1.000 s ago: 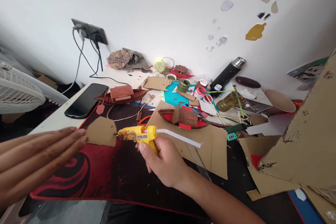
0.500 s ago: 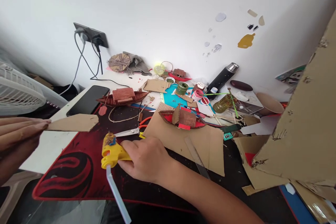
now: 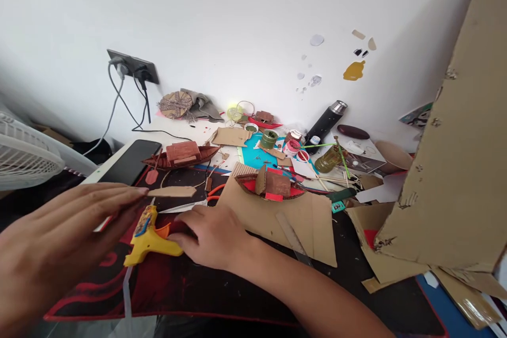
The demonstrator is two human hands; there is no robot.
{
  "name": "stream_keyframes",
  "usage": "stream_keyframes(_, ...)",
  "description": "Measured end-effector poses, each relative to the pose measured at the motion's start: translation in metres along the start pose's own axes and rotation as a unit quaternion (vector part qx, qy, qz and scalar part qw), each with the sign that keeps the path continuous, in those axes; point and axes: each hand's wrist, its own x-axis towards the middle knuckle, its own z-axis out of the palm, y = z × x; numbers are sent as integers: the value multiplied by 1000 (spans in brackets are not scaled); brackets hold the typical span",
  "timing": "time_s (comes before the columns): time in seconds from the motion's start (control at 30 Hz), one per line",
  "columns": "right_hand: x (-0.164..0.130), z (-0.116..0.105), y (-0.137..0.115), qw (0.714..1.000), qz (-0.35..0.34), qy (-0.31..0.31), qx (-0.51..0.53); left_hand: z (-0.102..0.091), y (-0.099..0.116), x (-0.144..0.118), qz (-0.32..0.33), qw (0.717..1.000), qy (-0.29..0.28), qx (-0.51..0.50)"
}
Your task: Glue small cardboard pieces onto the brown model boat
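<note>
Meanwhile, right hand [image 3: 214,235] gripped the yellow plastic glue gun [image 3: 148,235]; left hand [image 3: 59,253], fingers spread, touched a flat tan cardboard piece [image 3: 172,191].

— Any room near my grip?
— The red mat [image 3: 190,280] lies bare below my right hand [image 3: 212,235]. Ahead, scissors [image 3: 186,205], cardboard sheet [image 3: 312,222] and model boat [image 3: 269,186] crowd the tabletop; big cardboard [image 3: 455,169] walls the right.

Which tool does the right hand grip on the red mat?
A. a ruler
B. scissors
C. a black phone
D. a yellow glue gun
D: the right hand closes on the handle of the yellow glue gun, which lies on the mat.
</note>
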Motion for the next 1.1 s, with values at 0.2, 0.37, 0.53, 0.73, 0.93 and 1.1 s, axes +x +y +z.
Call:
stream_keyframes(0.2, -61, -27, 17, 967, 38, 224, 119, 0, 15, -4, 123, 990, -49, 41)
stream_keyframes(0.37, -81, -57, 14, 952, -19, 298, 63, 8, 36, 2, 153, 983, -88, 44)
stream_keyframes(0.53, -78, -63, 14, 952, -58, 292, -70, 17, 65, 11, 197, 972, -111, 60)
stream_keyframes(0.73, -90, -63, 21, 957, -23, 263, -121, 24, 85, 19, 233, 962, -132, 60)
stream_keyframes(0.93, -107, -72, 28, 965, 21, 231, -121, 37, 90, 27, 214, 961, -170, 37)
stream_keyframes(1.1, -126, -76, 36, 965, 67, 255, -5, 45, 114, 53, 263, 961, -89, -2)
